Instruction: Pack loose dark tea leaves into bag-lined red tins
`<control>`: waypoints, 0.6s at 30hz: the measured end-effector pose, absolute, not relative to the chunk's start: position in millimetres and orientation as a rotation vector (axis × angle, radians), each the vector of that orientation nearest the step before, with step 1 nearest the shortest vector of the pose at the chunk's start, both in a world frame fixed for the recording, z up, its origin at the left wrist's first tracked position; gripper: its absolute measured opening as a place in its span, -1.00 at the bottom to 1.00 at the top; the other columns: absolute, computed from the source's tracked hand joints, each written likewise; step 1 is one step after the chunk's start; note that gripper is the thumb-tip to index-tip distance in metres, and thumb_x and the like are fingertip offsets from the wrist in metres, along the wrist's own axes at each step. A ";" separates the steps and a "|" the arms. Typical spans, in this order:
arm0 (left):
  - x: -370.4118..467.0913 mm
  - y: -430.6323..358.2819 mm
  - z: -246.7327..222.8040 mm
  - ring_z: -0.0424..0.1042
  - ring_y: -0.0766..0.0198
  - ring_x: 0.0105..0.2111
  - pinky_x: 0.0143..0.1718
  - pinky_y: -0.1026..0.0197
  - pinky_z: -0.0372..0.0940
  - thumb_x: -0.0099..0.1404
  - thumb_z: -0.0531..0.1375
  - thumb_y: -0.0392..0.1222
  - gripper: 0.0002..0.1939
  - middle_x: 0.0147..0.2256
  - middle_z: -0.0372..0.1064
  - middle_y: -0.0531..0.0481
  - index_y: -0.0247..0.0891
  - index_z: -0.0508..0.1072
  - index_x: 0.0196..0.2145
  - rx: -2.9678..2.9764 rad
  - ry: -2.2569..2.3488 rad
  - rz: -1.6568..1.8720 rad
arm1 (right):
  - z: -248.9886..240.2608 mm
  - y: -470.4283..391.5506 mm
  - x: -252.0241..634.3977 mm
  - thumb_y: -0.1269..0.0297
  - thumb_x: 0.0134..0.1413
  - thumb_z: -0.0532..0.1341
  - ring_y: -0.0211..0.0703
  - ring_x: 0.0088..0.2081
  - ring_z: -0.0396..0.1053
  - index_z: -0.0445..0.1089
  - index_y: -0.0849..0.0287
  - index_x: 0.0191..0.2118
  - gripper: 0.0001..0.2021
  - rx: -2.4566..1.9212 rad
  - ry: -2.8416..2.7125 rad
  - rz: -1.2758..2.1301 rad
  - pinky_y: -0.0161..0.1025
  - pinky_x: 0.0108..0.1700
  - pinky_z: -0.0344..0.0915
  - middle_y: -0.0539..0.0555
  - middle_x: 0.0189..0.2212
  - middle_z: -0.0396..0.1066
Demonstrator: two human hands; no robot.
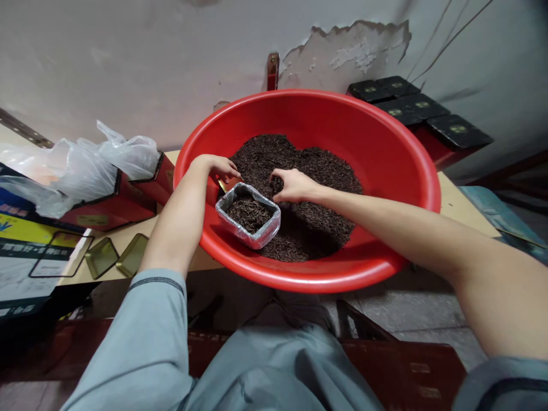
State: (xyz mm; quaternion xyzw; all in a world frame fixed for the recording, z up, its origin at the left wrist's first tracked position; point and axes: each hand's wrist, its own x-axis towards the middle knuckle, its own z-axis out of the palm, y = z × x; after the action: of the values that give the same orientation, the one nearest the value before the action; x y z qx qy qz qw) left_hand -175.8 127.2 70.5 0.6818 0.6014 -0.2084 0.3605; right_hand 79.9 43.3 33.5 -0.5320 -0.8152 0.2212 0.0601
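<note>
A big red basin (pixel 385 137) holds a heap of dark, dry loose tea leaves (pixel 329 171). Inside it, at the near left, a rectangular tin (pixel 268 231) with a clear plastic liner folded over its rim is tilted and filled with the same leaves. My left hand (pixel 220 167) curls its fingers at the far left side of the tin, by a red and gold edge; its grip is partly hidden. Just right of the tin, over the heap, my right hand (pixel 294 185) has its fingers closed around a pinch of leaves.
Red tins with plastic bags (pixel 128 151) sticking out stand at the left. Two gold tin lids (pixel 101 258) lie near the table edge beside a printed box (pixel 25 262). Several black-lidded tins (pixel 458 131) sit at the back right. A peeling wall rises behind.
</note>
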 end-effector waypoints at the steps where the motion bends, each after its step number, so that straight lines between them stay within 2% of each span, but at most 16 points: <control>1: -175.7 127.4 70.7 0.51 -0.02 0.15 0.03 0.16 0.48 0.41 0.17 0.22 -0.24 0.28 0.42 -0.25 -0.12 0.26 0.45 1.771 1.548 -0.531 | 39.8 42.5 79.0 0.25 -0.10 0.40 0.01 -0.25 0.53 0.47 0.15 0.10 -0.45 -1.592 -2.349 0.715 -0.13 -0.20 0.43 0.09 -0.26 0.58; 5: -174.0 126.1 73.0 0.48 -0.04 0.20 0.03 0.16 0.48 0.43 0.16 0.18 -0.27 0.33 0.36 -0.22 -0.08 0.25 0.46 1.796 1.570 -0.521 | 57.8 35.6 70.3 0.28 -0.08 0.37 -0.11 -0.36 0.42 0.45 0.13 0.02 -0.54 -1.357 -2.021 0.822 -0.12 -0.30 0.45 0.00 -0.35 0.48; 9: -172.4 122.1 77.6 0.47 -0.06 0.21 0.03 0.16 0.49 0.45 0.14 0.07 -0.30 0.34 0.34 -0.26 -0.15 0.23 0.46 1.775 1.589 -0.501 | 66.6 20.8 56.2 0.09 0.09 0.35 -0.07 -0.28 0.47 0.33 0.11 0.17 -0.46 -1.095 -1.870 0.949 -0.05 -0.25 0.50 0.06 -0.22 0.49; 11: -172.4 120.6 79.7 0.48 -0.05 0.20 0.02 0.16 0.49 0.43 0.13 0.05 -0.27 0.34 0.33 -0.28 -0.19 0.21 0.47 1.771 1.573 -0.508 | 69.4 10.3 47.9 -0.02 0.10 0.37 -0.03 -0.23 0.49 0.30 0.08 0.17 -0.42 -1.018 -1.798 1.070 -0.02 -0.21 0.51 0.08 -0.16 0.51; 14: -173.0 119.6 81.7 0.48 -0.05 0.20 0.02 0.17 0.49 0.38 0.15 0.06 -0.23 0.33 0.34 -0.30 -0.22 0.20 0.47 1.763 1.562 -0.505 | 71.8 -5.2 36.1 -0.05 -0.07 0.47 -0.03 -0.20 0.50 0.31 0.05 0.05 -0.39 -0.925 -1.550 1.352 -0.02 -0.16 0.52 0.05 -0.17 0.52; 18: -173.5 118.6 83.1 0.46 -0.05 0.23 0.03 0.17 0.49 0.32 0.19 0.06 -0.20 0.31 0.37 -0.29 -0.22 0.23 0.45 1.738 1.582 -0.487 | 73.5 -18.3 28.0 0.12 -0.33 0.59 -0.10 -0.17 0.50 0.36 0.06 -0.10 -0.38 -0.757 -1.284 1.600 -0.03 -0.01 0.49 -0.03 -0.22 0.53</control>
State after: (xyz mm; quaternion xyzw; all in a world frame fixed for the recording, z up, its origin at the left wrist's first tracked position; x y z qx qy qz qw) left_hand -173.5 118.6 83.1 0.6749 0.6143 -0.1890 0.3626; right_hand 28.0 -18.3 73.5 -0.3075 -0.5214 0.6499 0.4597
